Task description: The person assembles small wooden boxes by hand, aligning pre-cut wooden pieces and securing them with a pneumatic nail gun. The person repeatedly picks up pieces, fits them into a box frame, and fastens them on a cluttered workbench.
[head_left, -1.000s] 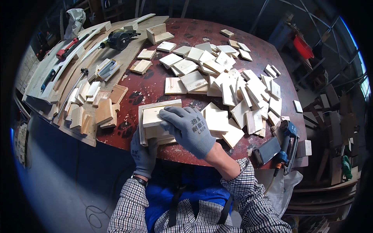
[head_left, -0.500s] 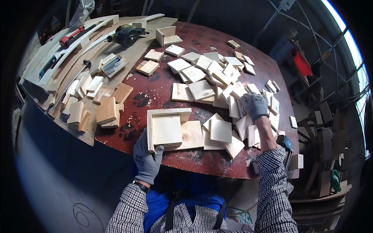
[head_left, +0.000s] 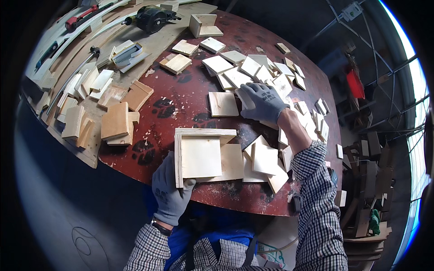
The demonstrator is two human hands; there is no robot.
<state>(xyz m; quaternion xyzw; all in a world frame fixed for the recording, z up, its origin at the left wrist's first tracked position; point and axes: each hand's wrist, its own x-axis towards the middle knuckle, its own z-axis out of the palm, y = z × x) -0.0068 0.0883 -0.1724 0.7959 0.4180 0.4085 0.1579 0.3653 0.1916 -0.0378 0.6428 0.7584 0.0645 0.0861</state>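
My left hand (head_left: 171,192), in a grey work glove, grips the lower left corner of a partly built wooden box (head_left: 201,156), its thumb at the lower edge. Two plywood strips form the box's left and top sides around a pale square panel. My gloved right hand (head_left: 262,101) is closed over a pale square wooden board (head_left: 245,98) at the near left side of the pile. Its fingers reach over the far edge, and the palm side is hidden. Just left of it lies another square board (head_left: 223,104). Several overlapping squares (head_left: 265,159) lie right of the box.
Many wooden squares are heaped on the red table (head_left: 181,97). At the far left are a black power tool (head_left: 153,19), a hammer (head_left: 94,50), a red tool (head_left: 81,17) and stacked offcuts (head_left: 115,121). An L-shaped wooden piece (head_left: 205,26) stands at the back.
My right hand has moved left from the right part of the pile onto a square board. My left hand still holds the box in nearly the same place. The view has shifted slightly.
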